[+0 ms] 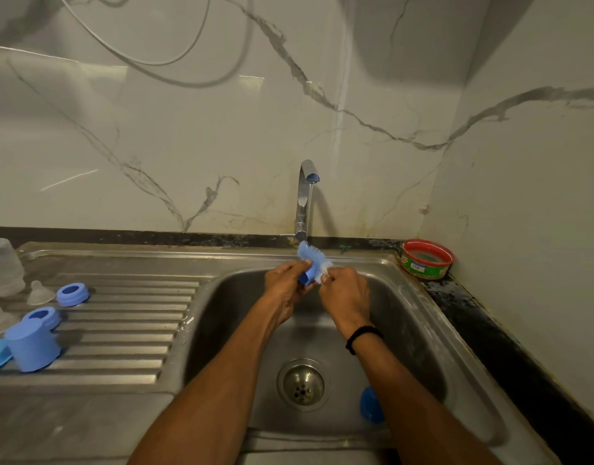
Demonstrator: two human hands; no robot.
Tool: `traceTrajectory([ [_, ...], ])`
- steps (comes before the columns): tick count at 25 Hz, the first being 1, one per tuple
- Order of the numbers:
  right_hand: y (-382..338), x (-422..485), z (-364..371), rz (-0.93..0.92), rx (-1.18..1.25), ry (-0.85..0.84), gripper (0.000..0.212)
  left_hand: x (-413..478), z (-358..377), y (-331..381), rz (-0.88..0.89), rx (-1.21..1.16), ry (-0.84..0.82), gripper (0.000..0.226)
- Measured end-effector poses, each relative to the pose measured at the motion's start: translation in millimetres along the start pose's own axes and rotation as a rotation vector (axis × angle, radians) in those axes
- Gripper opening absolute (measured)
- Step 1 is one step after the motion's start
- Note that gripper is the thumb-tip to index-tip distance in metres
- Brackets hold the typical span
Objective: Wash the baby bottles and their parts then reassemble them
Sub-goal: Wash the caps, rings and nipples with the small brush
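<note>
At the sink (410, 298) back edge, under the faucet (305, 196): left hand (285, 285) grips a small blue bottle part (305, 279), right hand (344, 293) pinches the bottle brush (311, 256), bristles on the part. Risk: the wet part slips and drops toward the drain (302, 385); a hard scrub could knock the brush into the faucet. A blue item (371, 405) lies front right in the sink, half hidden by the forearm. Room: open space below the hands. The drainboard (128, 330) left edge is crowded with a blue cap (32, 345), collar ring (72, 293) and nipple (40, 292). A red tub (426, 258) sits at the back right corner.
</note>
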State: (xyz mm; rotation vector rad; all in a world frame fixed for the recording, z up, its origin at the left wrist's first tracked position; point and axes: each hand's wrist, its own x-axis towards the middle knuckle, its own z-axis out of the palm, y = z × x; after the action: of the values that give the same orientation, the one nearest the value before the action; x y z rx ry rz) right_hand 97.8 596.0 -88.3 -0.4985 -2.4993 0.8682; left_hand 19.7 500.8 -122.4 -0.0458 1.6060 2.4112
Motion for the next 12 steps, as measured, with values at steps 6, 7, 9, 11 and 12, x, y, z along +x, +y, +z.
traceTrajectory([
  [6,2.5,-3.7,-0.3,0.040,-0.013,0.044,0.026,-1.9,-3.4,-8.2,0.042,0.152,-0.055,0.019],
  [7,1.5,-5.2,-1.3,0.037,-0.026,0.037,0.026,-1.9,-6.6,-8.0,0.047,0.155,-0.031,0.020],
  [9,-0.8,-6.3,-1.3,0.023,-0.048,0.019,0.026,-0.3,-14.2,-7.0,0.062,0.149,0.003,0.022],
  [11,-0.1,-7.4,-1.3,0.034,-0.058,0.018,0.024,-3.2,-14.1,-8.6,0.070,0.205,-0.038,0.020],
  [12,-0.2,-7.4,-1.4,0.043,-0.067,0.016,0.024,-4.1,-12.7,-9.8,0.080,0.225,-0.048,0.018],
])
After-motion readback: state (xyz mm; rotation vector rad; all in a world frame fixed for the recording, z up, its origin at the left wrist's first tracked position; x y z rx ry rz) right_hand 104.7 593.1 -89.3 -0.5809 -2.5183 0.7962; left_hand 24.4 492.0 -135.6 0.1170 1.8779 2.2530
